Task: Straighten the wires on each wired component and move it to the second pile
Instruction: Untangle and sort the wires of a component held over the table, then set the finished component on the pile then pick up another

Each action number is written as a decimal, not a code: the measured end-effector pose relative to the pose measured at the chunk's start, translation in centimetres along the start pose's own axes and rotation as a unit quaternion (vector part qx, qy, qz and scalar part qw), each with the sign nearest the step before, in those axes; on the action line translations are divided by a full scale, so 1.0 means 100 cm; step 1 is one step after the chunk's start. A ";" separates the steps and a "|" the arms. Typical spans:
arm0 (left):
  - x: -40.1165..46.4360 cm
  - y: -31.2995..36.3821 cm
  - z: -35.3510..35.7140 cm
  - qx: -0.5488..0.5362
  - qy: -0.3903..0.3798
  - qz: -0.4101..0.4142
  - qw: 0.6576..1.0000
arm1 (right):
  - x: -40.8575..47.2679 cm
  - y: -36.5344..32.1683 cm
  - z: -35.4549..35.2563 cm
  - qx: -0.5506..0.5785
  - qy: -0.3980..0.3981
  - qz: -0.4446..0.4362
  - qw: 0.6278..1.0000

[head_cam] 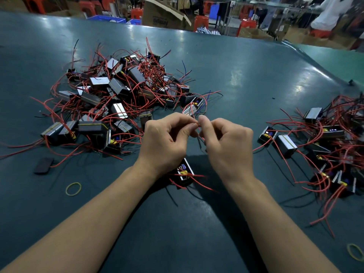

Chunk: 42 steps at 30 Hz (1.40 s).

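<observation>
A small black wired component (184,175) with red and black wires hangs just below my wrists, near the table. My left hand (165,138) and my right hand (226,140) meet fingertip to fingertip above it, both pinching one red wire (198,125) that comes from it. A large tangled pile of the same components (118,99) with red wires lies at the left and centre of the table. A second pile (323,146) lies at the right edge.
The dark green table (246,75) stretches far back. A black flat pad (43,165) and a yellow rubber band (73,188) lie at the front left; another rubber band (356,252) sits at the front right. Boxes, stools and crates stand beyond the table.
</observation>
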State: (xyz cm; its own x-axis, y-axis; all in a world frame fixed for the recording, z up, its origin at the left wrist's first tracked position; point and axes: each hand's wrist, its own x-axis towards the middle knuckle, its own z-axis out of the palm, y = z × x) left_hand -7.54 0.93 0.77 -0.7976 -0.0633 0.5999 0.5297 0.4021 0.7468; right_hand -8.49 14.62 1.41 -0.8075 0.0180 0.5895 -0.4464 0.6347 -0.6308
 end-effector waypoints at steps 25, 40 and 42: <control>0.022 -0.025 -0.030 0.181 0.043 -0.133 0.974 | -0.033 -0.044 0.009 -0.241 -0.241 -0.101 0.935; 0.017 -0.027 -0.028 0.229 -0.006 -0.084 0.970 | -0.013 -0.021 0.002 -0.167 -0.179 -0.027 0.969; 0.018 -0.032 -0.029 0.257 0.017 -0.087 0.962 | -0.005 -0.023 -0.010 -0.096 -0.117 -0.008 0.988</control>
State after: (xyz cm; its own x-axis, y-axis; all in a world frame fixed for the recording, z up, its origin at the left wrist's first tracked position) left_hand -9.83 -3.15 0.34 -0.8474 -0.1968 0.4931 0.1692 0.7803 0.6021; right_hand -6.66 13.98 3.05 -0.8777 -0.1582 0.4523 -0.3967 0.7692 -0.5009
